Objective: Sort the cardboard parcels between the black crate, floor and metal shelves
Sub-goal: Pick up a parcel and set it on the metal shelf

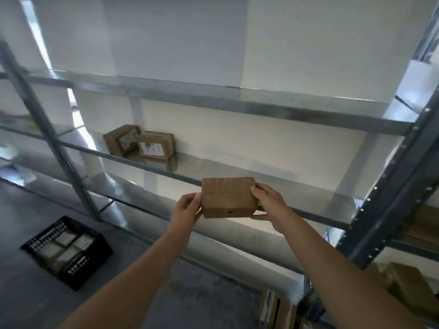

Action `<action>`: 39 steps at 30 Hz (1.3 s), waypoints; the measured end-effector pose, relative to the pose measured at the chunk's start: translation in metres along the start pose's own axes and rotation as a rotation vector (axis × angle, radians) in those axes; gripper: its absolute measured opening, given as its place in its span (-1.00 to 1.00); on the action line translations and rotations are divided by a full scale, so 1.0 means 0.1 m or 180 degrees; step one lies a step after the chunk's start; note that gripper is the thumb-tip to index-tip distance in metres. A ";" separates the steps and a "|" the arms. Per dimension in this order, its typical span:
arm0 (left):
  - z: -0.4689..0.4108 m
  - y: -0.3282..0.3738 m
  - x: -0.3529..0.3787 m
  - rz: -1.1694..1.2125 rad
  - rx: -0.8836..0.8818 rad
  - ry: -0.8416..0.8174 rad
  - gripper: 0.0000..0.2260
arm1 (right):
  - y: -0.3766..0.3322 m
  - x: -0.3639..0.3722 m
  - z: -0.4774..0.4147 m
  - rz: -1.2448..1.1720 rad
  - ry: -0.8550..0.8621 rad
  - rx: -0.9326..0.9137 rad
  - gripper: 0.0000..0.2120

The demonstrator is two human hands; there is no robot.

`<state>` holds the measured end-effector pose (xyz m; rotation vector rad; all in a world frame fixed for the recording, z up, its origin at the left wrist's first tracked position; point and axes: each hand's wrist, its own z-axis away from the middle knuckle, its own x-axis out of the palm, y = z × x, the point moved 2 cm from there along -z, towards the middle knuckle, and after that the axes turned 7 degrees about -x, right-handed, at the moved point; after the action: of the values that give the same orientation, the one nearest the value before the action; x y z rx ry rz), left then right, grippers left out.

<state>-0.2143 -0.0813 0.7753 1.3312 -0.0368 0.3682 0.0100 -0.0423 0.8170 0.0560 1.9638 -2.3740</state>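
A cardboard parcel is gripped at its ends by the left hand and right hand, in front of metal shelves.

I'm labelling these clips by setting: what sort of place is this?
Probably a stockroom or small warehouse: metal shelves with two labelled cardboard parcels, and a black crate of parcels on the floor.

White wall stands behind the metal shelving. Grey floor lies below its left end. Bright strip of light shows behind its left upright.
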 end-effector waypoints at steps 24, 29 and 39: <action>0.45 1.07 -4.70 -0.0023 0.0535 0.1016 -0.24 | -0.40 5.02 0.18 0.0127 -0.1718 -0.0566 -0.65; 0.49 1.05 -5.01 0.0542 0.0696 0.1259 -0.37 | -0.38 5.58 0.23 0.0464 -0.1901 -0.0650 -0.47; 0.05 1.15 -5.37 0.0413 0.0644 0.1925 -0.70 | -0.27 6.50 -0.38 0.0196 -0.2009 -0.0353 -0.49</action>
<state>-0.7517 -0.1940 0.7586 1.3710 0.4308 0.8906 -0.6406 -0.0152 0.7934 -0.5550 1.7325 -1.9069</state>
